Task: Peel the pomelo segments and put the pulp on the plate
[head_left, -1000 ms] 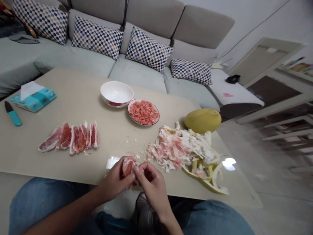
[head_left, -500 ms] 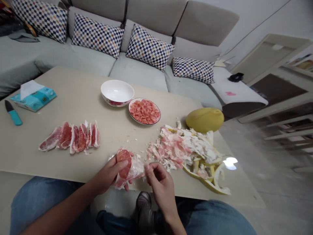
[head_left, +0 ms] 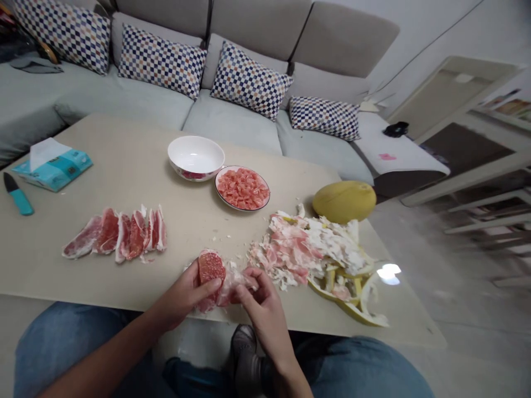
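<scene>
My left hand [head_left: 182,296] is closed on a red pomelo segment [head_left: 211,270], the thumb lying across its front. Pale membrane [head_left: 233,282] hangs off the segment's right side, and my right hand [head_left: 259,301] pinches its outer edge. Both hands are just above the table's near edge. To their left, several pomelo segments [head_left: 135,235] with their skins on lie in a row. A heap of torn membrane and peel [head_left: 302,249] spreads to the right of my right hand. Beyond the hands stands a plate of peeled red pulp [head_left: 243,189].
A white bowl [head_left: 196,157] touches or nearly touches the plate. At the right back is a whole yellow pomelo [head_left: 344,202], with cut rind [head_left: 360,309] nearer me. A tissue pack [head_left: 53,166] and a teal-handled knife [head_left: 19,196] lie at far left. Behind the table [head_left: 124,166] is a sofa [head_left: 232,119].
My right hand has shifted slightly up and left, its fingers now bunched on the membrane. The segment is turned more upright in my left hand, with more red pulp showing.
</scene>
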Demonstrator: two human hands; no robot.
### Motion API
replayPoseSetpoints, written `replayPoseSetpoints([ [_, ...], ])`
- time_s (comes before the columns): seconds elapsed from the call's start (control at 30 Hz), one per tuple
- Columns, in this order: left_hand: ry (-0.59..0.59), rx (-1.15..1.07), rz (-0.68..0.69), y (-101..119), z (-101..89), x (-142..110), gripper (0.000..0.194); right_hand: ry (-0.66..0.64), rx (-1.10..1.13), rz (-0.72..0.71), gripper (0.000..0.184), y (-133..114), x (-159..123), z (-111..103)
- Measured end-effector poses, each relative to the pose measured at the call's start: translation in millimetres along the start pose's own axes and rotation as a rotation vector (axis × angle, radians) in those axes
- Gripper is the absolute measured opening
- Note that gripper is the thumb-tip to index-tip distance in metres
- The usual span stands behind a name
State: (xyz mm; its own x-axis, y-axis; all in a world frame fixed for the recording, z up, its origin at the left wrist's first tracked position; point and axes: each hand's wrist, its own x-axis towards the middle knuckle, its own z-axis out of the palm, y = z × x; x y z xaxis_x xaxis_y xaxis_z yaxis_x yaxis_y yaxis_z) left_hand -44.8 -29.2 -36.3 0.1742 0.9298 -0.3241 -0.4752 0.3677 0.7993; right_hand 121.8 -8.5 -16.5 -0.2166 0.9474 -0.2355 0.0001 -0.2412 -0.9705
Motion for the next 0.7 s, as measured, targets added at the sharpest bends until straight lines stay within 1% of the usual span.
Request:
replayPoseSetpoints([
  [0.07,0.027,0.031,0.032,-1,-1.3,1,0.041,-0.025,-0.015,0.035,0.042,1,-1,2],
  [0.2,0.039,0.015,0.041,3,-5.1,2,0.040,-0.063,-0.092,0.063,0.034,-1,0,-1],
  [0.3,0.027,0.003,0.027,9,-7.9,1,0.037,-0.066,-0.174,0.028,0.032,-7,1,-7],
  [0.5,-0.031,-0.057,-0.003,17,-8.9,-1,0.034,-0.084,-0.441,-0.104,0.022,-20,-1,-16],
  [0.6,-0.057,-0.060,-0.020,19,-9.2,-2,0.031,-0.093,-0.516,-0.144,0.019,-27,-3,-20],
  [0.7,-0.097,-0.051,-0.062,20,-11.1,-3,0.032,-0.123,-0.563,-0.153,0.018,-34,-6,-23],
])
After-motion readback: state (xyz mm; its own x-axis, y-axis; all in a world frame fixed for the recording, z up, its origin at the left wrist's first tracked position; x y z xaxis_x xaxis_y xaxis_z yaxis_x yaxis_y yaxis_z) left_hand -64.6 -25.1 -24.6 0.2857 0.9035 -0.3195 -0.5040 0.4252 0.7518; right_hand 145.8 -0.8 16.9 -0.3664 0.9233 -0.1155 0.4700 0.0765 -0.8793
